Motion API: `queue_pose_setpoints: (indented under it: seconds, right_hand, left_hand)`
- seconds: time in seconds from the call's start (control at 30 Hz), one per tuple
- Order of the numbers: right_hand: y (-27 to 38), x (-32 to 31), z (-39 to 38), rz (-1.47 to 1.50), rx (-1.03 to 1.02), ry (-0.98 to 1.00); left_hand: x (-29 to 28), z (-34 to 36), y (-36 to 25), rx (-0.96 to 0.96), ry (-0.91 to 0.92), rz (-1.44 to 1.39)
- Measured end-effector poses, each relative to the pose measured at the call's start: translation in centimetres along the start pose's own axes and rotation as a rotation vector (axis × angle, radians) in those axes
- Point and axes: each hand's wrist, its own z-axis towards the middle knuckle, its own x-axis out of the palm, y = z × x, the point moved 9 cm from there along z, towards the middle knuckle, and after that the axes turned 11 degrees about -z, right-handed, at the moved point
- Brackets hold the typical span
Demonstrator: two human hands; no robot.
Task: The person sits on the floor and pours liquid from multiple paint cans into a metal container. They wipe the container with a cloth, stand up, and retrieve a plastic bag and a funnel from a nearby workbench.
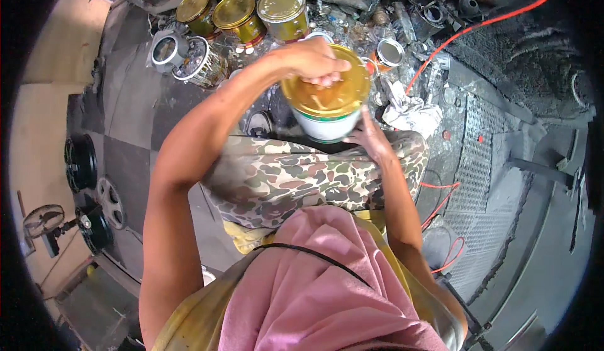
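A round white paint can with a green band and a gold lid stands in front of my lap, its lid facing up. My left hand is closed into a fist over the lid, and no tool shows in it. Whether the fist presses on the lid or hovers just above it, I cannot tell. Low on the can's right side, my right hand grips the wall, thumb up near the rim. The can and left hand look slightly blurred.
Three gold-lidded cans, one a gold can, stand at the back left. Near them is a paint-smeared open tin. A smaller tin, a crumpled white cloth and an orange hose lie right. Dark wheels are at the left.
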Motion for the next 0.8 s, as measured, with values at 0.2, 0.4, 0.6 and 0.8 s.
queue_pose_setpoints:
  seconds: [0.2, 0.4, 0.6, 0.8]
  right_hand:
    - [2.5, -12.8, -5.9, -0.388, 0.041, -0.634]
    - [7.3, -20.9, -6.8, -0.640, -0.070, -0.826]
    - [7.3, -25.9, -4.7, -0.680, -0.158, -0.818]
    - [11.3, -21.6, -4.2, -0.892, -0.160, -0.805]
  left_hand:
    - [4.9, 4.0, -1.4, 0.037, 0.012, -0.021]
    - [7.2, 9.4, 0.9, -0.086, 0.104, -0.211]
    - [9.0, 13.6, 2.9, -0.123, 0.221, -0.397]
    - [7.6, 14.4, 7.4, -0.233, 0.068, -0.491]
